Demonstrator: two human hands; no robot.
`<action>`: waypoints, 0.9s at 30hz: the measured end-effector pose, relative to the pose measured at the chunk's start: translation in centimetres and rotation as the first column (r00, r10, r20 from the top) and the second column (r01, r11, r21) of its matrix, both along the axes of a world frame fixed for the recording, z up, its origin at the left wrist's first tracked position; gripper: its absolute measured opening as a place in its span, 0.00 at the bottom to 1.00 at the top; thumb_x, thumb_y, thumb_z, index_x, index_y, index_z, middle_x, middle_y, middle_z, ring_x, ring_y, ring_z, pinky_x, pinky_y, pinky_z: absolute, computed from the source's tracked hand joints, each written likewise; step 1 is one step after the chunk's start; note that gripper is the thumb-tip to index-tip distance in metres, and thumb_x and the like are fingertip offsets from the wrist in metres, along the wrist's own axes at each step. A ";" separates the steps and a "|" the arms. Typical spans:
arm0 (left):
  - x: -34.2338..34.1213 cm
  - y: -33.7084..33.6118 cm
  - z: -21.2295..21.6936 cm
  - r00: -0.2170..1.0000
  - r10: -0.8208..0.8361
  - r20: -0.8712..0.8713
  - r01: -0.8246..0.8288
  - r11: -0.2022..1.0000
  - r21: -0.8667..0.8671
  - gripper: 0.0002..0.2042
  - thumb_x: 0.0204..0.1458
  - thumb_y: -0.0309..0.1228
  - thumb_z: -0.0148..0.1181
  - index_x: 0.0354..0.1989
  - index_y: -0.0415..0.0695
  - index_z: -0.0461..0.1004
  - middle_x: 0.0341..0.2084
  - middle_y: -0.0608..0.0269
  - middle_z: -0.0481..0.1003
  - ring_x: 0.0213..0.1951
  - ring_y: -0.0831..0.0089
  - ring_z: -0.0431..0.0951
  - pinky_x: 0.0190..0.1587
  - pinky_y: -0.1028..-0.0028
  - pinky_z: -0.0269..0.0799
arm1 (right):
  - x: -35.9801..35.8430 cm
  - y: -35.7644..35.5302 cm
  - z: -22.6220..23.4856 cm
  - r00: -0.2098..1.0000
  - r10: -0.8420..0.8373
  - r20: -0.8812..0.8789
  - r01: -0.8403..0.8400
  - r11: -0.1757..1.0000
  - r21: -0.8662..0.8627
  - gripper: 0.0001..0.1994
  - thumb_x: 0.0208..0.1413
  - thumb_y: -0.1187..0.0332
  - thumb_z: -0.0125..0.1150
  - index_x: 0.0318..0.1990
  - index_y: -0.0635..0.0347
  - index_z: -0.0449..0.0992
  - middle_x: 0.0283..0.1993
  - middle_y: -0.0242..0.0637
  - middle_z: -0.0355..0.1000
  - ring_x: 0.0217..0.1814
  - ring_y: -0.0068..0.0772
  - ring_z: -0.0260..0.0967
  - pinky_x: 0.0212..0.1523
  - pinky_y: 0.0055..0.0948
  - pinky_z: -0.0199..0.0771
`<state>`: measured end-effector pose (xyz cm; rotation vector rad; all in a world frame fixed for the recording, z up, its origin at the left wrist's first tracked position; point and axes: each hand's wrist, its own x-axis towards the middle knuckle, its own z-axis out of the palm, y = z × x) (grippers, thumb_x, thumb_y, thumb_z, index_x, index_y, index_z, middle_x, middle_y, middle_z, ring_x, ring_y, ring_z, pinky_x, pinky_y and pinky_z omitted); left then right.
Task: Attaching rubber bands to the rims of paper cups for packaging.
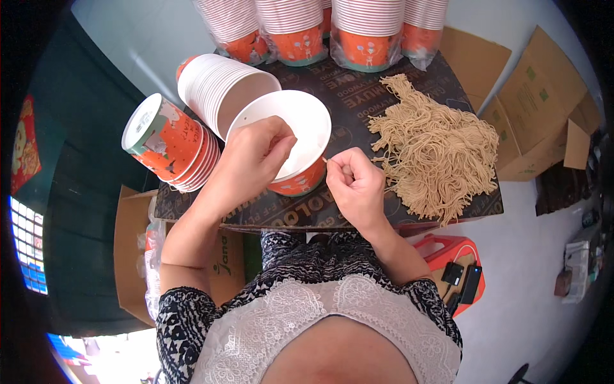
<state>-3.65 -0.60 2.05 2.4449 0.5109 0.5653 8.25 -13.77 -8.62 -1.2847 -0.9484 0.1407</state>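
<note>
A paper bucket [307,118], white inside and orange outside, stands near the table's front edge with its mouth up. My left hand [259,153] reaches over the bucket's near left rim. Its thumb and fingers are pinched together over the opening, and what they hold, if anything, is hidden. Just outside the right rim, my right hand [355,185] is closed in a pinch. A tiny brownish tip shows between its fingertips and the bucket wall, too small to name. To the right of that hand lies a heaped bundle of tan cords [438,150].
Nested buckets [224,93] lie on their side behind the bucket, and another tilted stack [169,144] leans at left. Several plastic-wrapped stacks [368,38] line the dark table's [358,128] far edge. Cardboard boxes [531,109] stand at right, and a red stool [441,246] is below.
</note>
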 end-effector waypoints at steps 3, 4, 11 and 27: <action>0.3 0.6 -0.2 0.996 -0.053 -0.066 0.054 0.998 0.014 0.05 0.58 0.24 0.57 0.37 0.33 0.75 0.26 0.64 0.75 0.28 0.80 0.72 0.30 0.76 0.70 | 0.1 0.1 -0.1 1.000 0.003 -0.001 -0.003 1.000 -0.007 0.06 0.54 0.81 0.62 0.30 0.63 0.69 0.17 0.24 0.63 0.18 0.08 0.56 0.19 0.17 0.57; 0.5 0.9 -0.2 0.988 -0.108 -0.110 0.106 0.994 -0.016 0.05 0.58 0.23 0.57 0.38 0.34 0.76 0.26 0.63 0.76 0.28 0.79 0.73 0.31 0.76 0.70 | 0.1 0.0 -0.1 1.000 0.003 -0.001 -0.003 1.000 -0.008 0.06 0.54 0.81 0.62 0.30 0.63 0.69 0.17 0.24 0.63 0.18 0.08 0.56 0.19 0.17 0.57; 1.5 2.7 -0.7 0.918 -0.366 -0.155 0.350 0.929 -0.123 0.09 0.56 0.22 0.59 0.45 0.34 0.77 0.32 0.60 0.80 0.34 0.76 0.77 0.39 0.76 0.74 | 0.1 0.0 0.3 0.999 0.029 0.029 -0.028 1.000 -0.011 0.05 0.55 0.80 0.61 0.31 0.64 0.70 0.18 0.25 0.63 0.19 0.08 0.58 0.19 0.18 0.58; 3.3 2.8 -1.4 0.882 -0.416 -0.220 0.322 0.875 -0.362 0.06 0.53 0.22 0.59 0.36 0.34 0.78 0.25 0.61 0.78 0.30 0.77 0.76 0.36 0.74 0.73 | 0.3 0.6 0.1 0.998 0.042 0.054 -0.039 0.998 -0.051 0.05 0.54 0.80 0.61 0.32 0.64 0.70 0.19 0.30 0.67 0.20 0.12 0.62 0.21 0.20 0.63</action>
